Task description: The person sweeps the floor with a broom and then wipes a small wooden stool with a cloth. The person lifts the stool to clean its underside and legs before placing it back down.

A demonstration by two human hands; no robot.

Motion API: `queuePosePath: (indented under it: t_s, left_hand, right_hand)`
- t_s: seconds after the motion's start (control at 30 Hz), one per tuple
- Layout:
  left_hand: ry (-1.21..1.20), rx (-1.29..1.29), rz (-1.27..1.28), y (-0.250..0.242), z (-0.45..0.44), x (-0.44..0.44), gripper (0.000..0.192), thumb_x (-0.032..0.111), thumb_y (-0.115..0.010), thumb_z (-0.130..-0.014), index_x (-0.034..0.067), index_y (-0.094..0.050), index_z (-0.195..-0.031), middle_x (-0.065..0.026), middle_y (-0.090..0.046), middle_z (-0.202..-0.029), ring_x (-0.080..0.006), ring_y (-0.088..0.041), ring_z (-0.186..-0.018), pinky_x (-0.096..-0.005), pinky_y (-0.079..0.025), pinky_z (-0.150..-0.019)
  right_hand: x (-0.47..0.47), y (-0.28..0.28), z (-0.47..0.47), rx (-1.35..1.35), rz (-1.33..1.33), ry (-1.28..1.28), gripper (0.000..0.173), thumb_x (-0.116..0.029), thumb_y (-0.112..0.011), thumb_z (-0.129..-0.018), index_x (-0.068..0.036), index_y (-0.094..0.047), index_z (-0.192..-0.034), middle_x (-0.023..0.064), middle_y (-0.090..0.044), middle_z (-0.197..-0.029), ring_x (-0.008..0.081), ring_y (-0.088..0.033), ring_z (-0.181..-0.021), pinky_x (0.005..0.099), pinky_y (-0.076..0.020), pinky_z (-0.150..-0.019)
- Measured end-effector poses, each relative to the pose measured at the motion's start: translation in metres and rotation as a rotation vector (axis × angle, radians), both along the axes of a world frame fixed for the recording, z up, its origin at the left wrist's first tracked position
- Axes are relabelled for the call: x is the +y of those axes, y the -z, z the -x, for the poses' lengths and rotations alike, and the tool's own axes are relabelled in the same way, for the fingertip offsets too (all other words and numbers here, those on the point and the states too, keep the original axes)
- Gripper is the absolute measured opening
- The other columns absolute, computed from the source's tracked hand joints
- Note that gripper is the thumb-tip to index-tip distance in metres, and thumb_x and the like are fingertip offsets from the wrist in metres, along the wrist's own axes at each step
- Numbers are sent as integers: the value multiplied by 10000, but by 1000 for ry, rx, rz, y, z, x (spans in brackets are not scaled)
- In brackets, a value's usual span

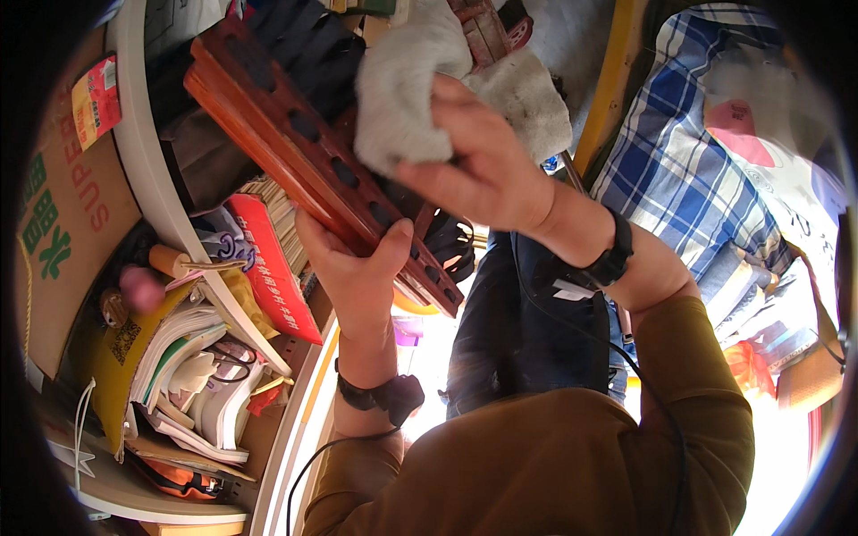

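My left hand [358,268] grips the edge of a long reddish-brown wooden piece [322,161] with a row of dark oval openings; it lies slantwise, and what it belongs to I cannot tell. My right hand [482,161] holds a fluffy pale grey cloth [409,87] just right of the wooden piece. Whether the cloth touches the wood cannot be told. Behind the right hand lies another grey fluffy piece [529,100], beside a worn reddish-brown slatted object [484,30]. A black band sits on each wrist, with a thin black cable nearby.
At the left are pale shelf edges [144,134], a cardboard box [74,187], a yellow box of books and papers [114,362] and a red printed box [278,268]. Blue plaid fabric [677,141] lies at the right beside a yellow bar [606,87]. Dark cloth [301,60] lies behind the wood.
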State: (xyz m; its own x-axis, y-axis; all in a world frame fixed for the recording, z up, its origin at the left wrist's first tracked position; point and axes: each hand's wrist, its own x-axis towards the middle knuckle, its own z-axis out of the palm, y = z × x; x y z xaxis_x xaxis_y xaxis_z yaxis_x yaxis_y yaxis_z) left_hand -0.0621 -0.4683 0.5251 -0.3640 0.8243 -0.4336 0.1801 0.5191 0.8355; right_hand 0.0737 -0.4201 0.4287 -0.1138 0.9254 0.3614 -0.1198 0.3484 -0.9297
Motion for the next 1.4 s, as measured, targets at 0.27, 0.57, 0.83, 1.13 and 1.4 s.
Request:
queuePosePath:
  t_s: [0.27, 0.57, 0.83, 1.13, 1.4]
  left_hand:
    - [-12, -120, 7, -32, 9, 9, 787, -83, -683, -624, 6, -309, -1311, -113, -459, -1174, -191, -490, -1037, -301, -419, -901]
    - [36, -48, -30, -28, 15, 7, 770, -81, -673, -631, 10, -320, -1309, -100, -473, -1142, -176, -511, -981, -285, -429, -875]
    - [-11, -257, -106, -16, 35, 16, 585, -68, -639, -687, -15, -393, -1215, -75, -531, -968, -142, -555, -808, -266, -474, -761]
    - [-11, -529, 57, -16, 37, 35, 338, 4, -612, -743, 3, -475, -1052, -53, -541, -849, -140, -563, -680, -274, -489, -600]
    - [-31, -386, -24, -10, 19, 25, 487, -33, -633, -711, -2, -444, -1159, -57, -546, -906, -140, -554, -764, -269, -474, -730]
  right_hand:
    - [37, 121, -28, -169, 528, 79, 324, -187, -635, -808, -67, -580, -1103, 59, -625, -951, 171, -577, -873, 277, -447, -803]
    - [38, 142, -72, 515, 893, -21, 299, -16, -521, -860, -73, -531, -1153, 3, -597, -938, 126, -568, -802, 266, -481, -686]
    - [52, 87, -65, 248, 771, 63, 281, -73, -508, -870, -56, -522, -1150, 53, -598, -919, 148, -565, -788, 284, -479, -682]
    - [58, 97, -79, 136, 914, 233, 266, -115, -508, -857, -40, -552, -1108, 76, -612, -895, 181, -560, -786, 334, -477, -713]
    - [39, 108, -30, -571, 449, 221, 288, -92, -554, -807, -25, -561, -1087, 134, -618, -952, 261, -584, -872, 336, -458, -795]
